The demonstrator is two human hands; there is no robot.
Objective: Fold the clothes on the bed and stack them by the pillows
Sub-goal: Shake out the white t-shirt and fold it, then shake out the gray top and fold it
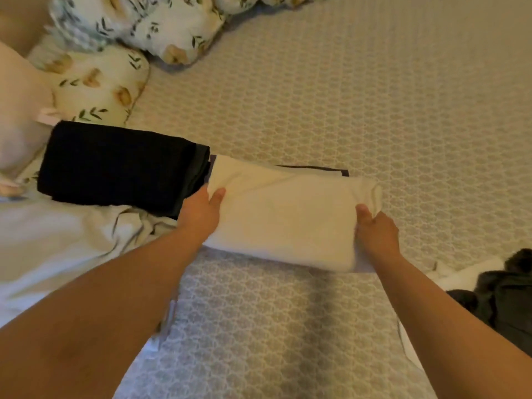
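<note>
On the bed (374, 96), a folded cream garment (282, 217) is gripped at either end by left hand (201, 211) and right hand (377, 231); placement beside the black stack (115, 165) seems called for.

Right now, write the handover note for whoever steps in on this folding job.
Left hand: gripping the left end of the folded cream garment.
Right hand: gripping its right end.
The garment sits over a grey-edged piece, beside the folded black stack by the floral pillows.
Done: black stack placed; cream garment folded.
Left: seat the cream garment by the pillows, then fold the dark clothes at the right edge and the white fabric on the left.
</note>
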